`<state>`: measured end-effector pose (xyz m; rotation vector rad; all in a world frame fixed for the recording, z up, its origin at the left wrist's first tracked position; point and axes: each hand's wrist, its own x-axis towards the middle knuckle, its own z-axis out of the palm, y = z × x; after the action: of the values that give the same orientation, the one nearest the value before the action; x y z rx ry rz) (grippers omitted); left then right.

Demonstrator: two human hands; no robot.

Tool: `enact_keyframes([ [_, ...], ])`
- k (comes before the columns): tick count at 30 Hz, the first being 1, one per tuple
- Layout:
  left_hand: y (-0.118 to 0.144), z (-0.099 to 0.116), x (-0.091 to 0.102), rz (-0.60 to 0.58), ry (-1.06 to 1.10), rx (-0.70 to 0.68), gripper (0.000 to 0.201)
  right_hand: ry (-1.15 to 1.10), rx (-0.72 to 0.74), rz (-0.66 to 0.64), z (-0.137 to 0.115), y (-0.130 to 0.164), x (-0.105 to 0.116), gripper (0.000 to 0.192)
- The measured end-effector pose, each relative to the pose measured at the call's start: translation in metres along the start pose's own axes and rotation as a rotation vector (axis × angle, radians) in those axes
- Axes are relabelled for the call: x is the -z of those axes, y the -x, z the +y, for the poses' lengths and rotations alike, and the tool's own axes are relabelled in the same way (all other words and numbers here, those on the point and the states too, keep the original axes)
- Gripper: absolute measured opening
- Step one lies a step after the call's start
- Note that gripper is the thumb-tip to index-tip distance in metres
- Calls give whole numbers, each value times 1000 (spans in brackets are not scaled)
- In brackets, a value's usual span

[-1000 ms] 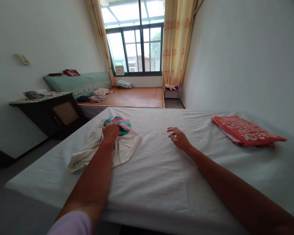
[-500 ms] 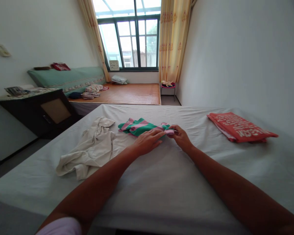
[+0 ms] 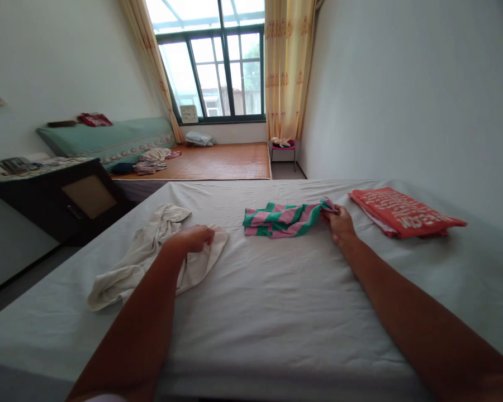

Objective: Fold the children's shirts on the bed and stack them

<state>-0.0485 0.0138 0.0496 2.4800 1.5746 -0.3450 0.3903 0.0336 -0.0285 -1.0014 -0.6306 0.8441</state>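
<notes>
We have our right hand closed on one end of the green-and-pink striped cloth, fingers pinched around the bunched corner; the rest of that cloth trails away to the left of the hand, rumpled and flat on the white sheet of the bed. Our left hand rests with fingers curled on the edge of the cream garment, which sprawls crumpled to the left of and beneath that hand. Whether the left fingers truly grip the fabric or only press on it, we cannot tell.

Just beyond our right hand, on its far right side, lies a red printed cloth, folded into a neat flat rectangle. We judge that piece finished. The striped cloth sits between our two hands, nearer the right one, close beside the red piece but apart from it; it is unfolded and creased, so we read it as only just taken up. The cream garment is fully loose and looks untouched as far as folding goes. So, by our reading, one piece is done and two remain.

Farther off, past both hands, stand a low bed with a green cushion, scattered clothes on a woven mat, and a dark cabinet to the far left.
</notes>
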Motion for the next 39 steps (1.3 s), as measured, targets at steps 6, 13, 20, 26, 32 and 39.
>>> enact_keyframes([
  [6, 2, -5, 2, 9, 124, 75, 45, 61, -48, -60, -5, 9, -4, 30],
  [13, -2, 36, 0, 20, 122, -195, 59, 213, -141, -7, -17, 14, 0, 33],
  [20, -9, 11, -4, 6, 152, -151, 28, 312, -34, -53, -5, 13, 3, 32],
  [26, 1, -47, -13, 228, -11, 475, 29, 295, -2, -79, -7, 16, 3, 46],
  [32, 7, -47, -7, 271, -28, 600, 29, 332, -126, -86, -15, 15, 3, 37],
  [39, -23, 41, -12, 495, 91, 53, 50, 312, -108, -366, -31, 33, -7, 28],
])
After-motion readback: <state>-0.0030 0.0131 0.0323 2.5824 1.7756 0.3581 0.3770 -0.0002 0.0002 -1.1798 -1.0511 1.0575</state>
